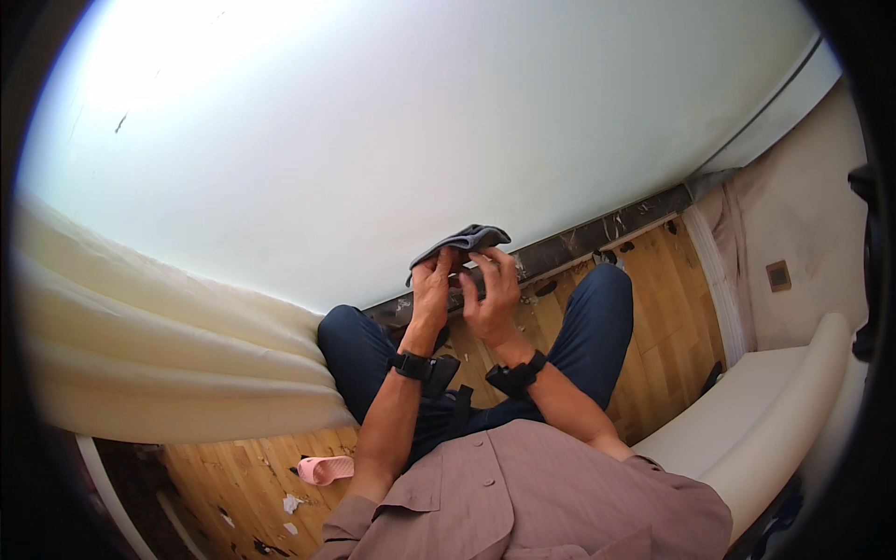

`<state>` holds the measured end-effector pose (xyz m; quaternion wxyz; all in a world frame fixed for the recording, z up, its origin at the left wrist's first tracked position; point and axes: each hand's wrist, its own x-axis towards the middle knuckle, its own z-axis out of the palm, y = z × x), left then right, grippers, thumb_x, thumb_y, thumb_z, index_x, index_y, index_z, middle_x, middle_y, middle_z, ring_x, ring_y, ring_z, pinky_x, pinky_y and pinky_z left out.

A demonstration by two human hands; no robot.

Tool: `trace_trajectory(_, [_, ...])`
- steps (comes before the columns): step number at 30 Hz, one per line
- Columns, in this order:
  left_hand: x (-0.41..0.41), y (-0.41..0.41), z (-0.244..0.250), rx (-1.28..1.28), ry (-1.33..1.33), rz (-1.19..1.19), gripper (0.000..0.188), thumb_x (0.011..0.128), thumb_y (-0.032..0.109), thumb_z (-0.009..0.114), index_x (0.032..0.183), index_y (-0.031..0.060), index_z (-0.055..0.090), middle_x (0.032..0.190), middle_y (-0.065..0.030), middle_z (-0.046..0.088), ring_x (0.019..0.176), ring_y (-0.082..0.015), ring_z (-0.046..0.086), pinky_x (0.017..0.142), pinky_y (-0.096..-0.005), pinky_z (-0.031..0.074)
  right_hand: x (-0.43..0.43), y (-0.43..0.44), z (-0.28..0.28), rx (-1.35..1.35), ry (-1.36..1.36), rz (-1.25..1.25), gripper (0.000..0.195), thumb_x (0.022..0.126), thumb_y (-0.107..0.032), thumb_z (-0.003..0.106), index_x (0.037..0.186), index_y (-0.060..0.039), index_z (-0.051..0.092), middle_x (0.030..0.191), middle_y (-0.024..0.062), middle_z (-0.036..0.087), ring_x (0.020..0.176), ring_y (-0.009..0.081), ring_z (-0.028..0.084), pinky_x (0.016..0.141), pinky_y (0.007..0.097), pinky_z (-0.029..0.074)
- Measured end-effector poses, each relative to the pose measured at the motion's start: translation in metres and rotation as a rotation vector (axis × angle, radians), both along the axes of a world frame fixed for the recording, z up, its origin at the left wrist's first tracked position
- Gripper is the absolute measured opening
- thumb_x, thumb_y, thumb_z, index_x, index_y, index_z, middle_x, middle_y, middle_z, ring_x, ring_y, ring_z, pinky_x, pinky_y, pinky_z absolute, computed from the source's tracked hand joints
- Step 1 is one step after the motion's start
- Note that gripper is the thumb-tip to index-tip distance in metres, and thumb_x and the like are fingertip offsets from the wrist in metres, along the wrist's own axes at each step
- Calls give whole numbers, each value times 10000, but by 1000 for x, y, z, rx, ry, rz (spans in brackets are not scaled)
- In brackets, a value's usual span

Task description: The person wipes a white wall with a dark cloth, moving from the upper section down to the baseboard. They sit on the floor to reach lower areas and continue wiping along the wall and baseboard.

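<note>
A folded dark grey cloth (462, 239) is held up close to a large pale, smooth panel (434, 140). My left hand (430, 292) grips its left part, thumb on the near side. Just to the right, my right hand (494, 292) has its curled fingertips at the lower right edge of the fabric. Between the two hands a small gap shows, and whether the right fingers pinch the cloth is hidden. Each wrist wears a black strap with a dark box. Both hands are above and between my bent knees.
A dark, scuffed baseboard (588, 236) runs below the panel. Cream curtain (175, 336) hangs at left. On the wood floor (658, 294) lie a pink slipper (326, 470), paper scraps (291, 503) and dark debris. White padded furniture (756, 420) and a wall socket (778, 276) are at right.
</note>
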<state>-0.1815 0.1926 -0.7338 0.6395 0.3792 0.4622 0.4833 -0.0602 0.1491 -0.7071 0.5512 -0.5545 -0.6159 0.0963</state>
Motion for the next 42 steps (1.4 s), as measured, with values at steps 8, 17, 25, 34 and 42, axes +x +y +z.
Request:
trace_trajectory(8, [-3,1,150,354,297,170,349,1027,255,638,907,-50,759,733,-84,737,585,-107,632,543,-253,496,3,43,114,-49,399,97,220,883,-171,774,889,13,653,731,117,709,636,234,712,570,334,527])
trace_trajectory(17, [-42,-4,8,139,440,175,270,1022,239,641,1011,-10,746,840,-85,759,717,-133,697,594,-260,542,-25,38,-9,-278,249,60,210,895,-184,730,885,24,701,761,166,728,713,276,737,651,372,541])
trace_trajectory(25, [-51,-8,-13,165,869,269,324,929,307,710,945,-12,760,828,-174,752,772,-304,723,728,-408,541,-37,34,-18,-534,436,168,366,888,-330,750,907,35,739,816,177,749,759,308,739,678,398,550])
trace_trajectory(34, [-113,-38,31,272,953,693,280,877,204,646,914,-60,731,857,-242,733,781,-390,715,742,-455,540,-125,26,9,-595,566,350,380,935,-263,682,720,49,658,637,197,652,563,291,642,576,416,471])
trace_trajectory(42, [-140,-31,-64,-221,1124,494,403,865,248,596,897,-145,676,903,-358,675,881,-485,677,797,-530,498,-156,29,-107,-794,315,231,396,890,-316,731,784,61,678,784,271,677,774,435,675,711,494,513])
